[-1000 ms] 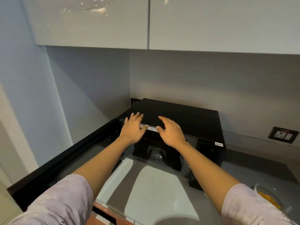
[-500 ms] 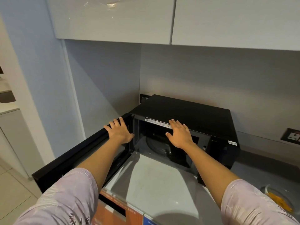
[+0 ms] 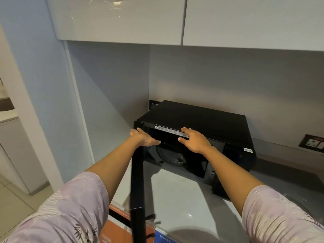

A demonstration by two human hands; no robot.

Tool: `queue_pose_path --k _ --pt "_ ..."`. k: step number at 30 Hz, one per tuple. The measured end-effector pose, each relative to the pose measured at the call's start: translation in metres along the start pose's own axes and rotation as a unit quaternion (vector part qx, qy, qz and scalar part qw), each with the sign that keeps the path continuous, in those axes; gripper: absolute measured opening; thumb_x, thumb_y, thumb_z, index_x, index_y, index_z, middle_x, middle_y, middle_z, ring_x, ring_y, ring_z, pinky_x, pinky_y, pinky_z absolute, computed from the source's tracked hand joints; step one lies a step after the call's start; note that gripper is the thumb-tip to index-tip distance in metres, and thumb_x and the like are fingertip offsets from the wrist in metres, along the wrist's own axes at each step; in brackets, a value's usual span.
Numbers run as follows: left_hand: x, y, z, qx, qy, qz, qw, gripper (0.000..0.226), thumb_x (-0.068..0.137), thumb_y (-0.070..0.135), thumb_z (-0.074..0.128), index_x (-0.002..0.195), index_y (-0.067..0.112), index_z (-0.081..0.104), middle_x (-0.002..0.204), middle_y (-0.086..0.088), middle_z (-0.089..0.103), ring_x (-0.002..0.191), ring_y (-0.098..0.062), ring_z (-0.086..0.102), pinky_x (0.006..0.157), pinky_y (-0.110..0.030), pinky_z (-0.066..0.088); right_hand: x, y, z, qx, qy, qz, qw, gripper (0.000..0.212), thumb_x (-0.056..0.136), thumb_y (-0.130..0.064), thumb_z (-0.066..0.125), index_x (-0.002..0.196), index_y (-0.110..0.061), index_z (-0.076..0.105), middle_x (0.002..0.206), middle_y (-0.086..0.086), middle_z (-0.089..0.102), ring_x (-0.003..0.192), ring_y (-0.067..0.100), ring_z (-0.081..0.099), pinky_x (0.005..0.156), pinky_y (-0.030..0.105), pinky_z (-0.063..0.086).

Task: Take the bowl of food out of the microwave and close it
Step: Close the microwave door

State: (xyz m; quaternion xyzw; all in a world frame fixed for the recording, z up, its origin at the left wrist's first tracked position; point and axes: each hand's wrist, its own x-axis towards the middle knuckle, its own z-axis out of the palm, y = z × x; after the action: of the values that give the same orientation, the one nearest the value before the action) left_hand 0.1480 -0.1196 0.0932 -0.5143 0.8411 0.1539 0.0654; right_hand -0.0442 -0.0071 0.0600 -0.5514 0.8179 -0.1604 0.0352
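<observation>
The black microwave point(image 3: 201, 118) stands in the counter's back corner with its cavity open and the glass turntable point(image 3: 173, 155) bare. Its door point(image 3: 137, 181) stands half open and is seen edge-on, pointing toward me. My left hand point(image 3: 143, 137) grips the door's top edge near the hinge, fingers on the outer side and thumb on the inner side. My right hand point(image 3: 194, 140) lies flat with fingers spread on the microwave's top front edge. The bowl of food is hidden behind my right sleeve.
The grey counter point(image 3: 184, 199) stretches in front of the microwave. White upper cabinets point(image 3: 122, 18) hang overhead. A wall socket point(image 3: 313, 143) sits at the right. An orange and blue box point(image 3: 119, 230) shows below the counter's front edge. A side wall is close on the left.
The door has swung from wide open at the left toward the microwave, with my left hand riding on its top edge. My right hand has stayed on the microwave's front edge.
</observation>
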Motion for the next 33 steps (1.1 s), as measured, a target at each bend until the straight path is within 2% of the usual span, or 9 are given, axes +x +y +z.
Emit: queue_pose_path --k 5,9,13,18,21,24,27,33 --pt "0.01 0.027 0.023 -0.04 -0.004 0.022 0.999 0.121 0.078 0.076 0.047 0.149 0.0 -0.014 0.156 -0.025 -0.024 0.145 -0.044 -0.021 0.12 -0.051 -0.003 -0.005 0.011 -0.013 0.011 -0.013 0.038 0.999 0.063 0.096 -0.05 0.044 0.152 -0.025 0.028 0.16 -0.002 0.025 0.149 0.02 0.02 0.116 0.04 0.024" --pt "0.011 0.053 0.042 -0.02 0.065 0.12 0.99 0.103 0.085 0.076 0.027 0.152 0.006 -0.01 0.159 -0.018 -0.021 0.145 -0.035 -0.025 0.116 -0.053 -0.014 -0.007 0.024 -0.023 0.08 -0.06 0.075 0.992 0.065 0.094 -0.056 0.044 0.151 -0.029 0.029 0.161 -0.003 0.022 0.149 0.021 0.018 0.118 0.042 0.019" --pt "0.015 0.074 0.054 -0.004 0.125 0.214 0.969 0.081 0.094 0.064 0.01 0.153 0.011 -0.006 0.162 -0.009 -0.015 0.149 -0.024 -0.02 0.117 -0.054 -0.015 -0.012 0.026 -0.041 0.148 -0.112 0.088 0.979 0.062 0.096 -0.053 0.042 0.151 -0.025 0.031 0.161 -0.004 0.022 0.149 0.022 0.018 0.118 0.042 0.016" --pt "0.027 0.095 0.057 0.013 0.141 0.265 0.954 0.064 0.099 0.053 0.009 0.153 0.022 -0.005 0.164 0.0 -0.007 0.15 -0.022 -0.012 0.118 -0.055 -0.012 -0.021 0.035 -0.046 0.088 -0.139 0.08 0.983 0.067 0.095 -0.055 0.041 0.153 -0.027 0.022 0.163 -0.004 0.016 0.15 0.022 0.012 0.119 0.045 0.011" --pt "0.034 0.101 0.057 0.033 0.151 0.284 0.946 0.066 0.096 0.059 0.009 0.153 0.027 -0.004 0.164 0.002 -0.003 0.15 -0.021 -0.012 0.118 -0.056 -0.013 -0.026 0.039 -0.039 0.007 -0.116 0.039 0.992 0.066 0.098 -0.051 0.039 0.154 -0.026 0.017 0.164 -0.003 0.012 0.151 0.019 0.007 0.12 0.046 0.002" --pt "0.041 0.099 0.054 0.054 0.15 0.32 0.934 0.072 0.092 0.067 0.011 0.153 0.029 0.005 0.164 0.003 0.003 0.15 -0.021 -0.013 0.116 -0.056 -0.015 -0.028 0.042 -0.029 -0.064 -0.086 0.019 0.994 0.07 0.096 -0.051 0.041 0.155 -0.027 0.011 0.164 -0.004 0.008 0.151 0.018 0.005 0.12 0.048 0.004" --pt "0.05 0.091 0.052 0.066 0.142 0.37 0.916 0.078 0.088 0.071 0.02 0.153 0.03 0.004 0.164 0.004 0.005 0.15 -0.021 -0.011 0.119 -0.057 -0.01 -0.025 0.047 -0.019 -0.123 -0.064 0.001 0.99 0.08 0.093 -0.057 0.043 0.156 -0.026 0.005 0.165 -0.004 0.003 0.151 0.019 0.001 0.12 0.048 0.005" --pt "0.06 0.088 0.053 0.076 0.152 0.405 0.898 0.085 0.085 0.072 0.029 0.154 0.028 0.005 0.164 0.004 0.008 0.151 -0.023 -0.002 0.121 -0.055 -0.005 -0.02 0.055 -0.013 -0.163 0.003 -0.035 0.986 0.086 0.088 -0.066 0.045 0.155 -0.024 0.011 0.163 -0.002 0.013 0.151 0.019 0.011 0.12 0.04 0.013"
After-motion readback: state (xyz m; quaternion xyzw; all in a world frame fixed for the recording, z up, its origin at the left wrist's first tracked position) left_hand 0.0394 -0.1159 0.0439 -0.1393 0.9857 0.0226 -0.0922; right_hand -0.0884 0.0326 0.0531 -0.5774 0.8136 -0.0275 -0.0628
